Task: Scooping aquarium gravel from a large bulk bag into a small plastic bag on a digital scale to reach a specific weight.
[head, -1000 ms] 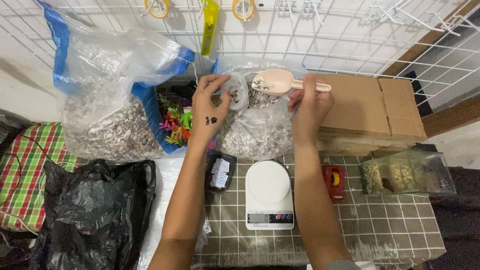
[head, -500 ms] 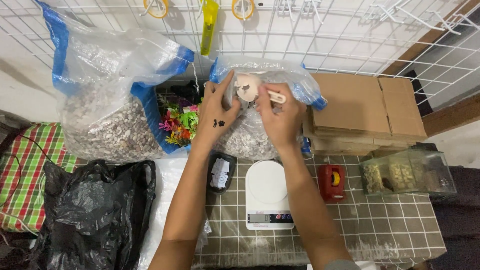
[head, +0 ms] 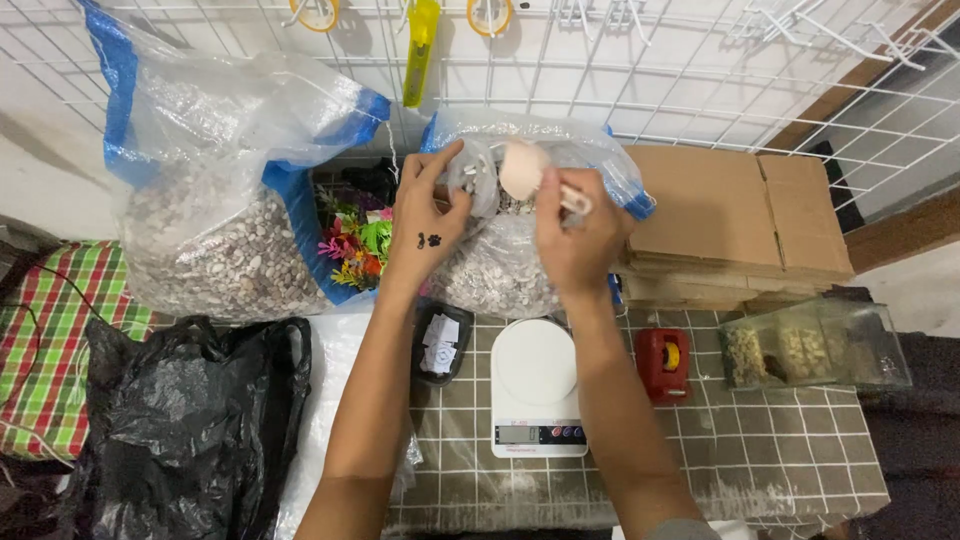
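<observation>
At upper centre, the left hand (head: 428, 222) grips the rim of a clear bag of pale pebbles (head: 505, 265) while the right hand (head: 578, 235) clenches a pink scoop (head: 525, 170) inside it; a white scale (head: 537, 385) sits below, a larger gravel bag (head: 225, 215) upper left

A large clear plastic bag with blue edging, filled with pale pebbles (head: 215, 190), stands at the far left against the white wire grid, and a smaller clear blue-trimmed plastic bag of whitish gravel (head: 510, 265) stands at the centre just behind a white digital scale whose small grey rectangular screen (head: 518, 434) faces the near edge of the table. Flat brown cardboard boxes (head: 735, 220) lie stacked to the right of that bag, with a clear rectangular plastic container of divided compartments (head: 815, 345) in front of them. A crumpled black plastic bag (head: 190, 420) sits at the near left, and a small black tray holding white paper labels (head: 440, 342) lies just left of the scale.
</observation>
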